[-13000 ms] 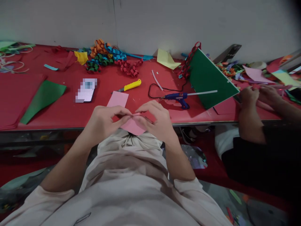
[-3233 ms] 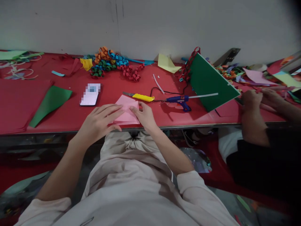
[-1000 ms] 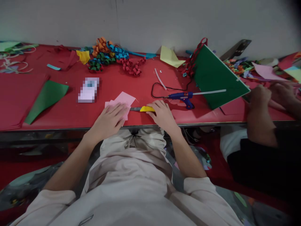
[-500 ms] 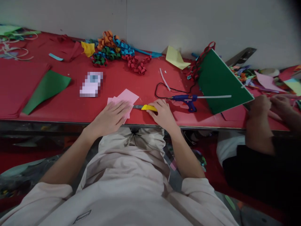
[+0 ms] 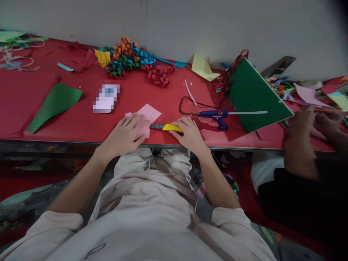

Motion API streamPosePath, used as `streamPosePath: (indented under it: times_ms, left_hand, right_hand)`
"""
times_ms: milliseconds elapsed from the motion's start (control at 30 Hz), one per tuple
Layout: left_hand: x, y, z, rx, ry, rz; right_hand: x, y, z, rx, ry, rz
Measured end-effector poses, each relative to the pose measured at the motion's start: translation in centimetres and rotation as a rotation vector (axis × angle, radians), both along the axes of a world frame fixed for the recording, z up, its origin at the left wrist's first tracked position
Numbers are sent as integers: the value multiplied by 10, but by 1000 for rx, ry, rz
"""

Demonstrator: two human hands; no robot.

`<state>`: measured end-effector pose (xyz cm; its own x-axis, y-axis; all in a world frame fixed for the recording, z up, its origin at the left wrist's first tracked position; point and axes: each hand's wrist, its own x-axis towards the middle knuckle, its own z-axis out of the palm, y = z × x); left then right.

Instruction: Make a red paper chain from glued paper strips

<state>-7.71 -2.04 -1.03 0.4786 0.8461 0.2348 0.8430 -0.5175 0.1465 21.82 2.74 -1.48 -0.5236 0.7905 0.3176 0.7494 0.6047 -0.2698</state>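
Several pieces of pink paper (image 5: pixel 149 111) lie near the front edge of the red table. My left hand (image 5: pixel 129 131) rests flat on them, its fingers stretched out, covering much of the paper. In my right hand (image 5: pixel 187 131) is a yellow utility knife (image 5: pixel 172 127), gripped by its handle. Its grey blade points left, with the tip at the right edge of the pink paper, close to my left fingers. To the right of that hand lies a blue glue gun (image 5: pixel 214 114) with a white glue stick in its back.
A pixelated phone-like object (image 5: pixel 106 98) and curled green paper (image 5: pixel 56 103) lie to the left. Coloured paper chains (image 5: pixel 130 54) sit along the wall. A green board (image 5: pixel 255 96) leans at right. Another person's hands (image 5: pixel 304 116) work beyond it.
My left hand has shifted slightly left on the pink paper. The knife has moved a little left and down, its blade showing more between my hands.
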Motion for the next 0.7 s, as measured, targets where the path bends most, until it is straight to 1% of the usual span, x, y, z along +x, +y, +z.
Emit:
streamPosePath:
  times_ms: [200,400,700]
  left_hand:
    - [-5,0,-3,-21,2,-44]
    - [-10,0,-4,-59,4,-115]
    - [-6,-1,-9,3,22,-113]
  right_hand:
    - [-1,1,-1,-18,-22,-18]
    - [0,2,-2,-24,-15,-9]
    - [-1,4,-2,-32,-12,-6]
